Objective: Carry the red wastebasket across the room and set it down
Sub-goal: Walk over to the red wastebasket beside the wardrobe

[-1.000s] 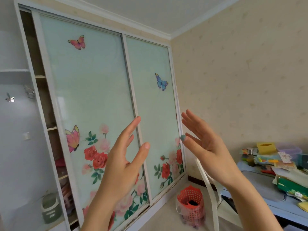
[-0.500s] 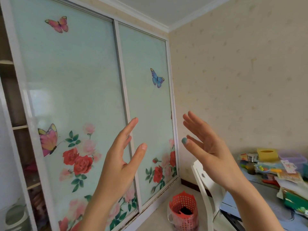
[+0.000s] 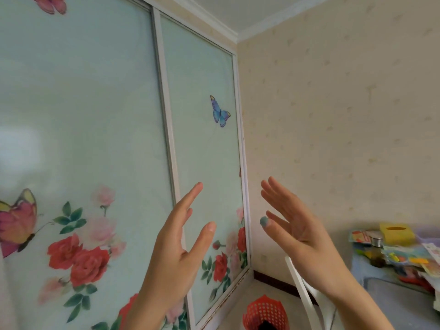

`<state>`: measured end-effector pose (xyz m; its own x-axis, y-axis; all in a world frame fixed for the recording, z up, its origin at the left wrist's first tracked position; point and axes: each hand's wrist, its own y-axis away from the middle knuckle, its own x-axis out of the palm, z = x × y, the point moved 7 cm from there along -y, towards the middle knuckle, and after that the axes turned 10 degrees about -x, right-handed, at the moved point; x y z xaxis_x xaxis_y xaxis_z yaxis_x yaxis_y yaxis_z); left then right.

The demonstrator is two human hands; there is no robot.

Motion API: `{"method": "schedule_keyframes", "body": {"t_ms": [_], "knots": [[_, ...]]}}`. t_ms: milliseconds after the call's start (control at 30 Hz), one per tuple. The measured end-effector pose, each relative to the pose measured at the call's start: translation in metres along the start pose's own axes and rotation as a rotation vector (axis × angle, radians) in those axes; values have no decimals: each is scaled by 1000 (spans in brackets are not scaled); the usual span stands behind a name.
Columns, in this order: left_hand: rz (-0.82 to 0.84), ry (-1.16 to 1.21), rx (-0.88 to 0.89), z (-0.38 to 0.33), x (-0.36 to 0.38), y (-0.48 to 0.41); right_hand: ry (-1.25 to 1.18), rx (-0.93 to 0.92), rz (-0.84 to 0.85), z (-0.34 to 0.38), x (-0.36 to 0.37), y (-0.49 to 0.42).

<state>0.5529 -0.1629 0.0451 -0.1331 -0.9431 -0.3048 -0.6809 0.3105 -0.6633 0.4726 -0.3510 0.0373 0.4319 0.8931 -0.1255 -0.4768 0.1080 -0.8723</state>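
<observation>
Both hands, left and right, were raised open and empty; the wastebasket stood upright on the floor below, nearer the right.

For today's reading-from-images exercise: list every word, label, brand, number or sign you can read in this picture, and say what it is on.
None can be read.
Colourful packets and papers on the table: print too blurred to read.
Yellow box: no text visible.
Dark jar: no label readable.
Wardrobe doors: only flowers and butterflies, no writing.
Red wastebasket: no lettering visible.
</observation>
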Motion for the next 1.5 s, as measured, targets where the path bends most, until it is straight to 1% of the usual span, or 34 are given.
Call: {"method": "schedule_keyframes", "body": {"t_ms": [200,333,433,700,833,1267,1500], "knots": [[49,-5,14,69,-18,-67,-1,19,-32,-67,53,-46],[69,5,8,110,-22,-95,-26,23,-37,-108,81,-57],[97,24,2,140,-20,-118,-1,37,-51,-139,92,-67],[149,29,-29,217,6,-174,0,67,-119,-222,92,-90],[151,21,-35,255,22,-210,16,62,-114,-271,93,-107],[230,75,-13,356,116,-372,81,81,-186,-432,58,-194],[265,128,-23,413,150,-427,115,130,-180,-500,53,-217]]}}
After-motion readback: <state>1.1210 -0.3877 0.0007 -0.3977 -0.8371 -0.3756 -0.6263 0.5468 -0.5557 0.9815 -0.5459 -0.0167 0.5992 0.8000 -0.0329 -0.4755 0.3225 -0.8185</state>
